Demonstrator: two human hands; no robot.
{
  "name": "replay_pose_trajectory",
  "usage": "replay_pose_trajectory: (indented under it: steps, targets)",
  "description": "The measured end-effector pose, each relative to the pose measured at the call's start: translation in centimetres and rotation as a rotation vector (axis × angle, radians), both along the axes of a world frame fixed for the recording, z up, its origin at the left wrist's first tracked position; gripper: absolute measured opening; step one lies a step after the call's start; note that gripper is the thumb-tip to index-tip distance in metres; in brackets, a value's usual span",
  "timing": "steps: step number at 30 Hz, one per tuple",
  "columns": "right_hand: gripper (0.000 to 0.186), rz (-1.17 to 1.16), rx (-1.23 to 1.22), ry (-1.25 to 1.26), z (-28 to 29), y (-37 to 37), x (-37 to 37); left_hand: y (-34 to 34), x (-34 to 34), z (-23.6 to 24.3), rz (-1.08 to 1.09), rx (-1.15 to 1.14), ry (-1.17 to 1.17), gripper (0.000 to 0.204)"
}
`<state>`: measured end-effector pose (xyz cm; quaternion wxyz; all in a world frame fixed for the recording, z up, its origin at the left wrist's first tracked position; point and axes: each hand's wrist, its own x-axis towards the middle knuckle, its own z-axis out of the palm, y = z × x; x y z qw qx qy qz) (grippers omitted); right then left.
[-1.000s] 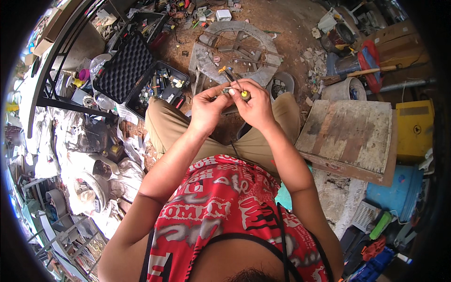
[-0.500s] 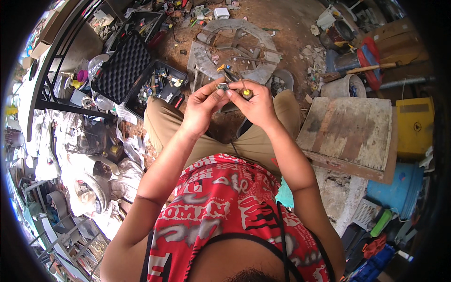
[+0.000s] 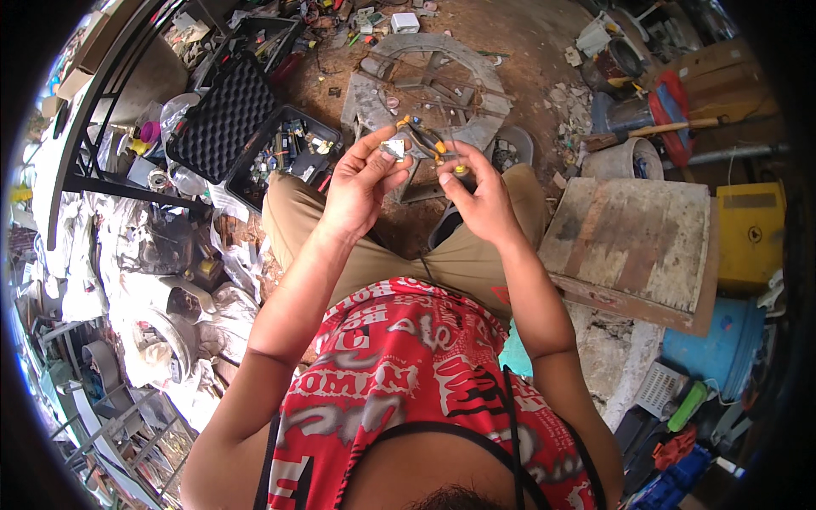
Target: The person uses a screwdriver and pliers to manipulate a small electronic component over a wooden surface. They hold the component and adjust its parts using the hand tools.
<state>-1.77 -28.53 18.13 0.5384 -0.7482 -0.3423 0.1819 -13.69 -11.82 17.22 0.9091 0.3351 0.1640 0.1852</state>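
Observation:
Between the thumb and fingers of my left hand [image 3: 361, 174] is a small, flat, square electronic part [image 3: 393, 149] with a bright silvery-white face turned up. My right hand [image 3: 480, 191] is a little to the right, apart from that part. It holds a screwdriver [image 3: 460, 170] tucked among the fingers, the yellow-and-black handle end towards me and the thin shaft pointing away. Just beyond both hands, a pair of pliers [image 3: 422, 136] with yellow-orange grips rests by the round metal frame [image 3: 365, 98].
To the left, an open black case [image 3: 225, 123] with foam in its lid holds many small parts. A worn wooden board [image 3: 629, 242] is at the right, near a yellow box [image 3: 750, 234] and a blue container [image 3: 714, 340]. Debris litters the floor ahead; a bucket [image 3: 516, 144] stands beside the frame.
My hands have moved apart from where they met at the small part. The left hand keeps it, its bright face now showing; the right hand has drawn right with the screwdriver.

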Motion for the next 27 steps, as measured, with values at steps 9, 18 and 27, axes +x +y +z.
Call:
replay_pose_trajectory:
  steps: [9, 18, 27]
  targets:
    - [0.056, 0.001, -0.493, -0.105, -7.9, 1.2, 6.0, 4.2, -3.9, -7.6, 0.217, 0.142, 0.263, 0.029]
    - [0.024, -0.055, -0.607, -0.646, -4.0, 8.0, 17.0, 3.7, -4.5, -10.2, 0.195, 0.063, 0.330, 0.029]
    - [0.024, -0.051, -0.898, -0.494, -2.7, 3.5, 16.6, 4.5, -2.9, -10.9, 0.159, 0.060, 0.363, 0.029]
